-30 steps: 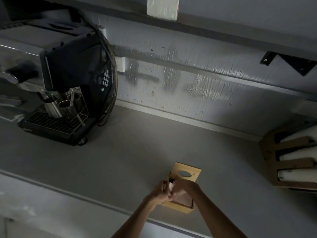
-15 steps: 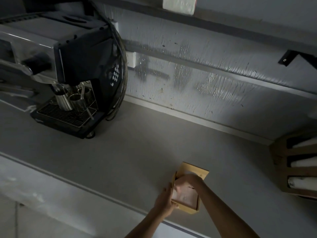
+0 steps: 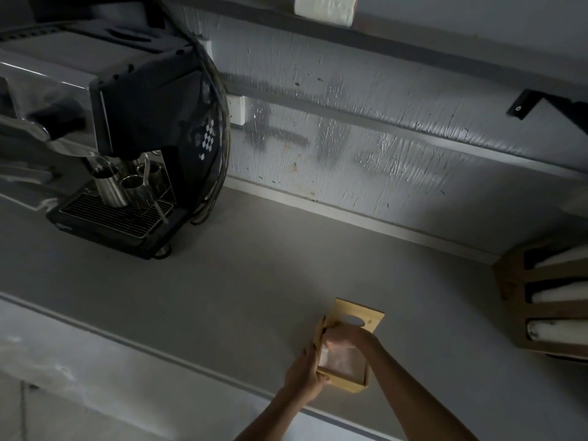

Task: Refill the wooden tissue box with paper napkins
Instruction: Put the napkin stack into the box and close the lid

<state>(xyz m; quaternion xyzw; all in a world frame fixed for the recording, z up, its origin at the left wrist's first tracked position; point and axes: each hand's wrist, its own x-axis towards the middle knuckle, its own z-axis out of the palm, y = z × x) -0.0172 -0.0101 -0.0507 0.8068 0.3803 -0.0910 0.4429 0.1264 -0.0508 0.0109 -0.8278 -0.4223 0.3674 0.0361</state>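
Observation:
The wooden tissue box [image 3: 359, 387] stands near the front edge of the grey counter [image 3: 222, 297], open on top. Its lid [image 3: 366, 315], with an oval hole, is slid back toward the wall. A pale stack of paper napkins [image 3: 342, 361] lies inside the box. My left hand [image 3: 304, 375] grips the box's left side. My right hand [image 3: 348, 335] rests over the far end of the napkins inside the box, fingers bent down onto them.
A black espresso machine [image 3: 133, 128] with metal jugs on its drip tray stands at the back left. A wooden rack [image 3: 515, 313] with white rolled towels sits at the right edge. A shelf with a white pack [image 3: 324, 7] runs above.
Both hands were together holding the napkin stack over the box. The stack now lies inside, my left hand has moved to the box's left side, and my right hand presses farther back.

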